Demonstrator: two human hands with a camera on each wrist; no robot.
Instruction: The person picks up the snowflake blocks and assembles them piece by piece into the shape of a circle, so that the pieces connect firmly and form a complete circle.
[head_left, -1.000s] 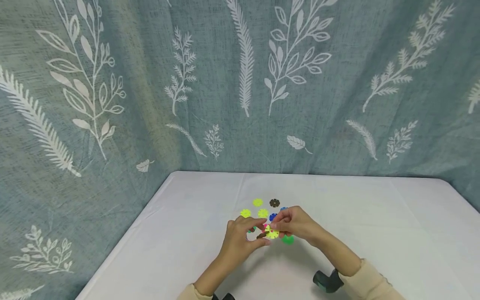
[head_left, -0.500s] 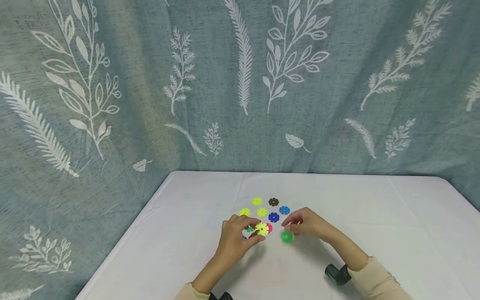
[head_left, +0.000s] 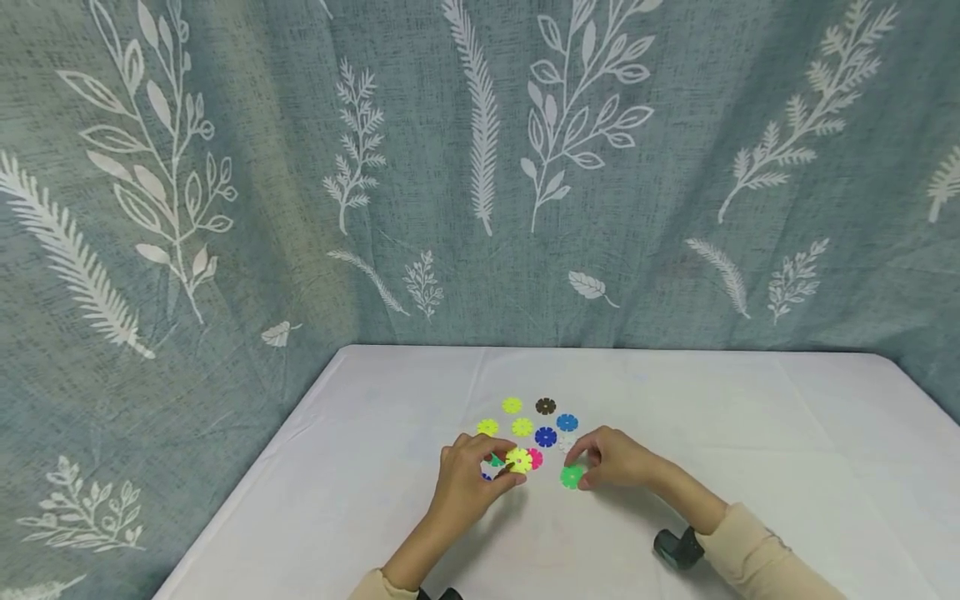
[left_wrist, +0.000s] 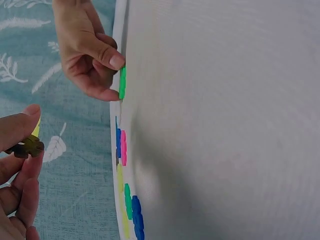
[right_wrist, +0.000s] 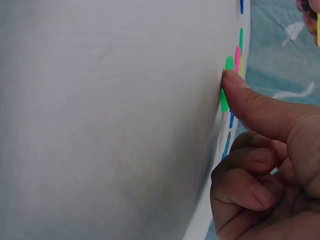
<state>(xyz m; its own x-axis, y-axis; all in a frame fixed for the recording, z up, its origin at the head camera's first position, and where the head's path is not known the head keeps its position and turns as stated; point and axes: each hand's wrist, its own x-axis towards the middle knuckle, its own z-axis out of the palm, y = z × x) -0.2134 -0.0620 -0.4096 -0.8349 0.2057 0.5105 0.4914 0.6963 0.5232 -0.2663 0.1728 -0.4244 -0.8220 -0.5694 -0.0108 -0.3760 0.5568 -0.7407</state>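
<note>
My left hand pinches a yellow notched disc between thumb and fingers, above the table. A brown notched disc is joined to it at an angle, seen edge-on in the left wrist view. Farther right, my right hand grips a bright green notched disc by its edges, thumb on one side and a finger on the other. In the right wrist view, the thumb presses the green disc while the other fingers curl below it.
Behind the hands lie several loose discs on the white table: yellow discs, a brown disc, blue discs and a white disc. A pink disc sits beside the left hand's piece. A patterned curtain hangs behind.
My right hand has let go of the yellow disc, moved right and down, and taken hold of the green disc. The left hand keeps the joined discs, drawn slightly left.
</note>
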